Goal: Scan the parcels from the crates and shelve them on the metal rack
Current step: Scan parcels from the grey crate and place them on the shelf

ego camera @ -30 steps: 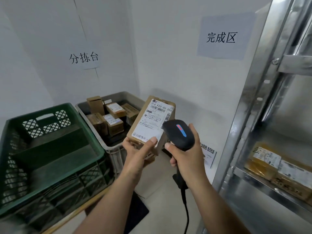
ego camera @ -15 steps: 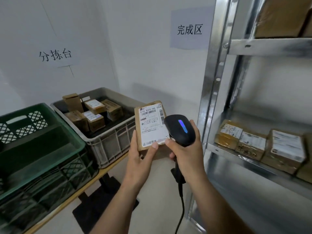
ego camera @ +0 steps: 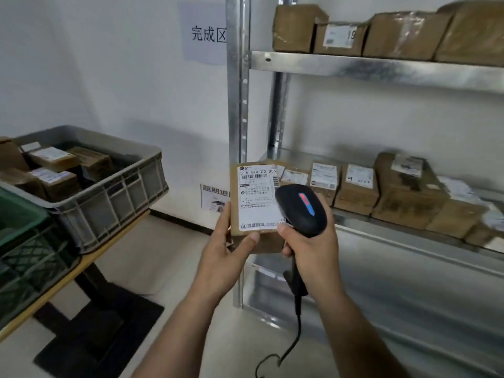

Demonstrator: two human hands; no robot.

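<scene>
My left hand grips a brown cardboard parcel from below, its white shipping label facing me. My right hand grips a black barcode scanner whose head, lit red and blue, sits just right of the label and overlaps its corner. Both are held in front of the metal rack, at the left end of its middle shelf. A grey crate at left holds several more brown parcels.
The rack's middle shelf carries a row of labelled parcels, and the top shelf carries several larger boxes. A green crate stands at the far left on a wooden table. The scanner's cable hangs down to the floor.
My view has swung right from the crates to the rack. Both hands carried the parcel and scanner along, and the parcel now stands upright before the middle shelf.
</scene>
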